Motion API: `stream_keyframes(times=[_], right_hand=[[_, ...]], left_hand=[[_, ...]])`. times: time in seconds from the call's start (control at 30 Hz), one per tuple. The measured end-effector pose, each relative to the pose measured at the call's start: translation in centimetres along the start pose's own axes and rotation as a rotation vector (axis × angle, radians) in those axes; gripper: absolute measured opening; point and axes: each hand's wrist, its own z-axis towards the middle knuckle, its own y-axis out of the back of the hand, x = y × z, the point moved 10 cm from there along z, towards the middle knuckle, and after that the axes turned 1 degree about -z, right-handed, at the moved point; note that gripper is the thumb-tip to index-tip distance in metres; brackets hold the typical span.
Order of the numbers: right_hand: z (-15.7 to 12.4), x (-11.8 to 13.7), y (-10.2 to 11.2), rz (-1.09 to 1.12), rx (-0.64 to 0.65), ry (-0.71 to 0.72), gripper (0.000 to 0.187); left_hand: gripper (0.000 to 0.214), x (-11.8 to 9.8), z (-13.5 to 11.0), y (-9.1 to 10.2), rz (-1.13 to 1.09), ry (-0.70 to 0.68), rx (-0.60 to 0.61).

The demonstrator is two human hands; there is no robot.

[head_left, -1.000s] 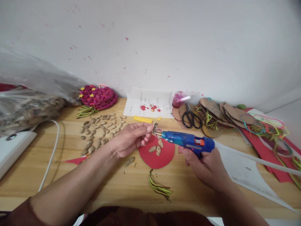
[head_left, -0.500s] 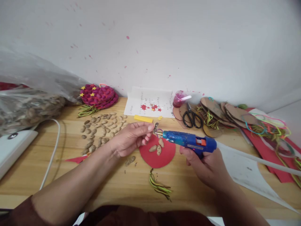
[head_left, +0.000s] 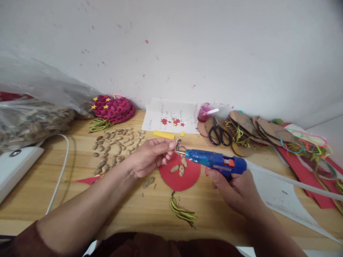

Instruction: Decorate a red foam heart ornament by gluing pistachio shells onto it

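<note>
My left hand (head_left: 150, 156) pinches a peanut shell (head_left: 178, 144) between thumb and fingertips above the wooden table. My right hand (head_left: 235, 189) grips a blue hot glue gun (head_left: 215, 162), its nozzle touching the held shell. Below them lies a red paper disc (head_left: 179, 176) with three peanut shells (head_left: 180, 167) stuck on it. One loose shell (head_left: 148, 182) lies just left of the disc. A tassel of yellow-green cords (head_left: 182, 210) lies in front of the disc.
A scatter of peanut shells (head_left: 115, 146) and a finished magenta disc with yellow stars (head_left: 112, 107) lie at the left, beside a plastic bag of shells (head_left: 32, 121). Black scissors (head_left: 219, 134), cardboard discs (head_left: 249, 125), coloured cords and red paper sit at the right. A white cable (head_left: 60, 171) crosses the left.
</note>
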Motion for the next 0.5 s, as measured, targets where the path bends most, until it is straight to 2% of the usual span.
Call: stream_keyframes(times=[0.13, 0.5], right_hand=[[0.10, 0.05, 0.06, 0.010, 0.008, -0.014, 0.034], [0.10, 0.11, 0.35, 0.001, -0.020, 0.011, 0.028]], left_hand=[[0.028, -0.12, -0.06, 0.06, 0.000, 0.001, -0.008], [0.030, -0.11, -0.18, 0.15, -0.006, 0.001, -0.007]])
